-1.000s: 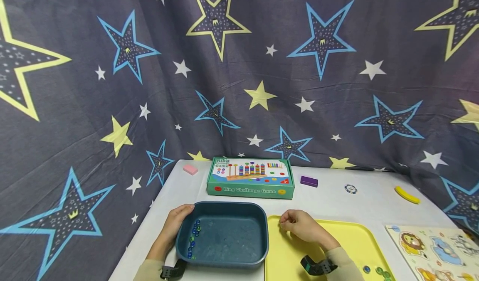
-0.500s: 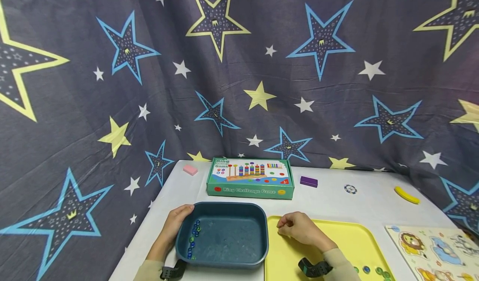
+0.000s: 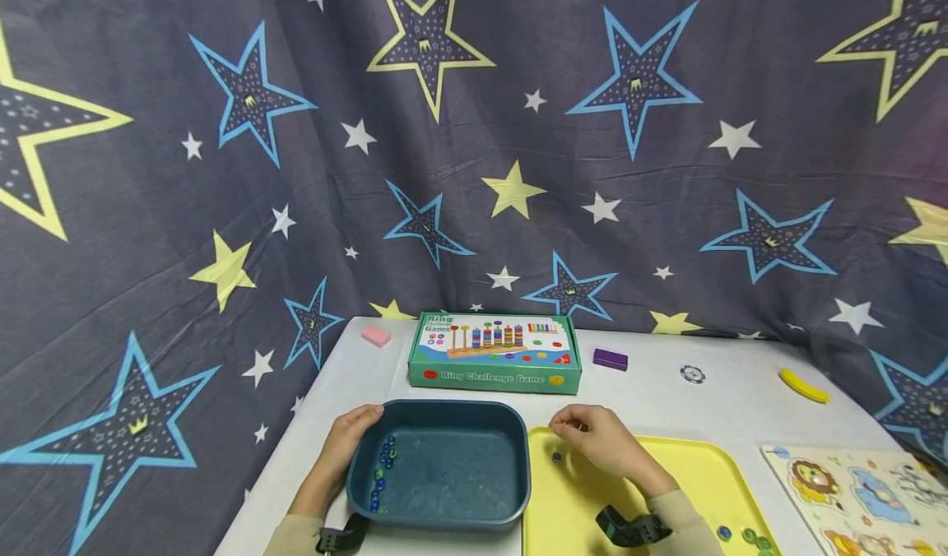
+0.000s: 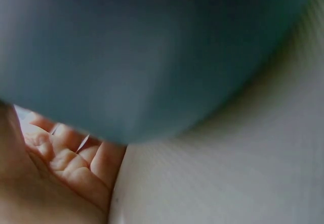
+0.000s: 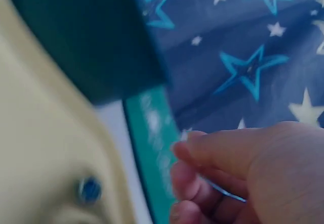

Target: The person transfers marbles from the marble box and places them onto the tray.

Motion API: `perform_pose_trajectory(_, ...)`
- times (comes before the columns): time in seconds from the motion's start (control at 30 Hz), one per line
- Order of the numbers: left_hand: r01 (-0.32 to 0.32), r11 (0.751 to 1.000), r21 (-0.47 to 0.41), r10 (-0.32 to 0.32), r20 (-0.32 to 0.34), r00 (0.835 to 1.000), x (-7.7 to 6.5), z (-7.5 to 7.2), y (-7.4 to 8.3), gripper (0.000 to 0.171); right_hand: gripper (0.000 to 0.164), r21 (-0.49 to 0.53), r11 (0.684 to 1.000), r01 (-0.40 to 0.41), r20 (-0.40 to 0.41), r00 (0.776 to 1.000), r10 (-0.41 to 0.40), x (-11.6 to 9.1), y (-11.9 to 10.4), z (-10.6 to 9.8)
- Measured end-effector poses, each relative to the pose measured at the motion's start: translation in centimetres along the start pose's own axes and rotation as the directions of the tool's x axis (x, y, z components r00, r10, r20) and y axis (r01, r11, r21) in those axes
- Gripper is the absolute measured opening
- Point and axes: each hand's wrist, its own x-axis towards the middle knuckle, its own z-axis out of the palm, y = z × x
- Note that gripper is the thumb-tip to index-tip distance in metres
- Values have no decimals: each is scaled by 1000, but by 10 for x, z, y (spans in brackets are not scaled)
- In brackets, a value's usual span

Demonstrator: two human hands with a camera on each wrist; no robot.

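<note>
At its left end, a dark blue-green plastic basin (image 3: 474, 490) is held by my left hand (image 3: 346, 442), with fingertips at the rim's far left corner. Several blue and green glass marbles (image 3: 380, 474) lie in a line along the basin's left inner side. In the left wrist view, the basin's outer wall (image 4: 136, 72) covers part of the fingers. My right hand (image 3: 601, 442) hovers over the far left part of the yellow tray (image 3: 578, 515), fingers loosely curled, nothing visible in them. A dark blue marble (image 3: 557, 456) lies on the tray just below its fingertips.
More marbles (image 3: 750, 535) lie near the tray's right edge. Behind the basin stands a green Ring Challenge Game box (image 3: 494, 354). Around it are a pink block (image 3: 376, 336), a purple block (image 3: 611, 359), a poker chip (image 3: 693, 374), a yellow banana-shaped piece (image 3: 804, 386) and an animal puzzle board (image 3: 852, 490).
My right hand dipped to the tray half a second ago and has since risen slightly away. A blue marble now shows on the tray beneath it. The left hand and basin stay put.
</note>
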Motion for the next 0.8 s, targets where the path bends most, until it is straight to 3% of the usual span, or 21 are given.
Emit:
perform_pose_trajectory(0.13,9,1000,-3,-9,1,1000,-1,1,0,41,19,126,991,38,1,999,-38,-2,-24,4)
perform_pose_trajectory(0.33,12,1000,-6,-12,-1,1000,0,2,0,42,20,417,909,19,179,978,-103,-1,-62,23)
perform_pose_trajectory(0.4,4,1000,-10,-4,5,1000,0,2,1,42,17,419,908,33,220,966,-137,1,-71,32)
perform_pose_trajectory(0.57,-1,1000,-20,1,13,1000,1,3,2,41,12,300,943,144,257,940,-225,8,-84,59)
perform_pose_trajectory(0.7,11,1000,-22,-11,8,1000,0,2,2,40,16,234,945,227,291,911,-291,14,-91,78)
perform_pose_trajectory(0.8,20,1000,-15,-20,3,1000,-2,1,2,41,20,219,950,225,348,891,-291,20,-96,89)
